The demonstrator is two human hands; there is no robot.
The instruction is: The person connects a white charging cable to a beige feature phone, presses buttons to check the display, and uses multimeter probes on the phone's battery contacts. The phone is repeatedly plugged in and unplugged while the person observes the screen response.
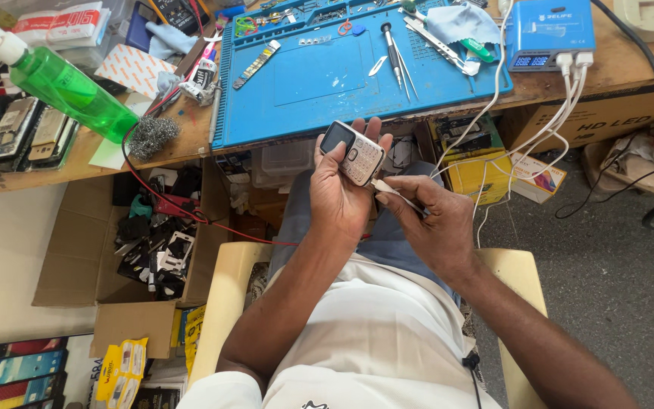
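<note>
Holding white keypad phone (pixel 353 151), dark screen, in left hand (pixel 340 195).

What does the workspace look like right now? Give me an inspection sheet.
Surface: blue rubber repair mat on a wooden bench.
Job's things: small white keypad phone, dark screen, held over the lap; white cable plug at its lower end.
Clutter: green plastic spray bottle, steel wool ball, tweezers and screwdrivers, opened phones, cardboard box of parts.
Hands: left hand grips the phone; right hand pinches the plug.
Cables: white leads run from the blue charging box; red wire hangs below the bench.
Surroundings: cream plastic chair, grey floor.
</note>
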